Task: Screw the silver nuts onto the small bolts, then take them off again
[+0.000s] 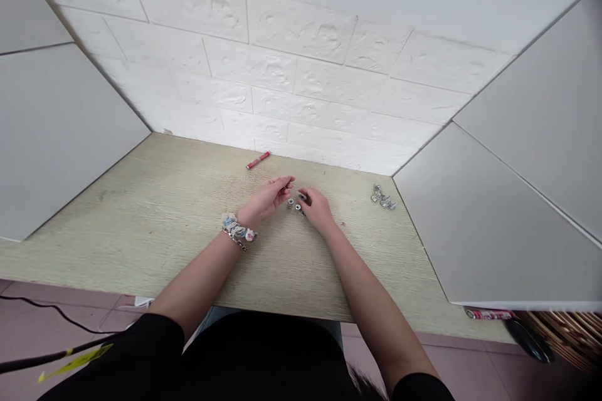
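Observation:
Over the middle of the table, my left hand (pixel 270 197) is closed, thumb and fingers pinched together at the tips. A small dark bit shows by the fingertips, too small to name. Just to its right, my right hand (pixel 316 207) curls its thumb and fingers around a small round silvery metal piece (pixel 301 198). Between the hands, on the wood, stand a short silvery metal cylinder with a hole in its top (pixel 290 203) and a second such cylinder (pixel 298 207). The right hand's fingers partly hide this cluster.
Toward the right panel lies a small pile of silvery screw-like metal parts (pixel 383 198). A red tube (pixel 258 160) rests near the white brick-patterned wall (pixel 301 75). White panels (pixel 527 200) flank the wooden table (pixel 155 200). Below its front right edge are another red tube (pixel 489 314) and a wicker item (pixel 564 332).

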Available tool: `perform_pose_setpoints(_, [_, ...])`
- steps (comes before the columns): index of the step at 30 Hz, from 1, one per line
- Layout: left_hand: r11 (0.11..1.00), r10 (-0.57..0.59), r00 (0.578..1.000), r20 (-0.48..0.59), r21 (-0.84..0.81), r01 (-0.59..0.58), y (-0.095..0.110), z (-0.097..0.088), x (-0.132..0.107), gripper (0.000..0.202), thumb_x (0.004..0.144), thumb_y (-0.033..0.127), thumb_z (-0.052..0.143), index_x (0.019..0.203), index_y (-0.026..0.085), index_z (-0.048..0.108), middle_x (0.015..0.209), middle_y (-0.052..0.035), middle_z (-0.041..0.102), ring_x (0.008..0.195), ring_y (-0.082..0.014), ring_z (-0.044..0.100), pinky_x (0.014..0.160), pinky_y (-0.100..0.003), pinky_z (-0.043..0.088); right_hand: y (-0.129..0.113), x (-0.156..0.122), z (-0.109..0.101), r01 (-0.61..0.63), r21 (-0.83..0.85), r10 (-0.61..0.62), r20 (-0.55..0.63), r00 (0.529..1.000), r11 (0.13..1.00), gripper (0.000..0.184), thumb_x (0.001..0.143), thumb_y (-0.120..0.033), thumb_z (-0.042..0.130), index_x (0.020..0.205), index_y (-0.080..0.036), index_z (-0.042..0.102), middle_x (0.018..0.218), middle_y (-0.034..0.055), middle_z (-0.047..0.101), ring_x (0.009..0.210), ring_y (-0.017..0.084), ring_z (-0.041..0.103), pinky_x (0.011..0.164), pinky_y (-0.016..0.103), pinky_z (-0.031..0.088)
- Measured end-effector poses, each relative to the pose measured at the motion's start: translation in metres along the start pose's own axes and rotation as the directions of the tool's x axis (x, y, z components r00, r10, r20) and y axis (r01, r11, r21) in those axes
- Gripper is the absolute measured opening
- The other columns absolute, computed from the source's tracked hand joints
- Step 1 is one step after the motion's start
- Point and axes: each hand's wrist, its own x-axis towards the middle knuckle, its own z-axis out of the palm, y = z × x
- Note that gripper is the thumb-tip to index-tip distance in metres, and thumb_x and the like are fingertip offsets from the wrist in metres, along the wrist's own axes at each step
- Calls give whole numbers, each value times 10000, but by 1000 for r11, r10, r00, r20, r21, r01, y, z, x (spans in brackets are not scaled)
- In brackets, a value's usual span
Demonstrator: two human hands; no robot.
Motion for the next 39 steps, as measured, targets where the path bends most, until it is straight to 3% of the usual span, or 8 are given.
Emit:
perform_pose_setpoints(10, [1000,16,1000,0,20,-16,-2,1,0,137,792,202,564,853,95,622,668,-6,562,544,-27,514,540,-123,469,-1,0,0,18,-34,-18,-5,1000,999,256,741,-194,507,986,-173,579,980,64,593,919,185,528,835,329,407])
perform_pose_setpoints(19, [996,53,999,9,74,-53,-4,-1,2,181,767,251,595,874,108,621,705,-13,558,566,-36,502,564,-153,460,0,-1,-1,-9,49,10,-11,1000,999,258,763,-238,485,994,-172,578,970,59,589,879,166,536,810,314,424])
perform_pose_setpoints(24, [969,88,996,13,231,-88,-8,-4,4,274,724,342,630,904,136,638,772,-27,578,546,-33,471,498,-147,398,-2,-3,-3,-4,184,33,-154,988,983,250,801,-270,441,983,-182,589,992,69,581,893,166,546,802,318,443])
perform_pose_setpoints(27, [894,117,992,48,430,-126,-8,-2,2,304,713,388,623,882,138,658,714,-20,578,501,-36,425,451,-158,341,-11,-7,-7,104,199,-44,-286,957,974,277,835,-310,415,1019,-201,591,1012,71,566,959,172,527,839,332,435])
perform_pose_setpoints(30, [813,100,987,129,561,-156,-7,1,0,290,716,381,610,853,133,673,592,3,535,485,-50,397,458,-175,325,-23,-12,-11,215,158,-151,-344,927,964,265,841,-313,429,1011,-220,609,992,66,563,953,169,526,856,333,431])
perform_pose_setpoints(35, [844,48,968,246,509,-171,-5,1,0,283,716,369,606,868,138,667,694,-12,580,513,-46,411,508,-184,341,-33,-16,-13,241,165,-176,-335,926,956,252,853,-292,415,975,-231,626,948,60,572,909,165,542,833,331,450])
perform_pose_setpoints(39, [877,28,961,276,454,-156,-5,0,1,302,700,382,622,854,125,664,649,-2,559,519,-50,422,529,-189,355,-37,-16,-17,206,237,-122,-324,938,949,227,836,-302,451,952,-221,628,966,61,565,917,157,543,803,310,466])
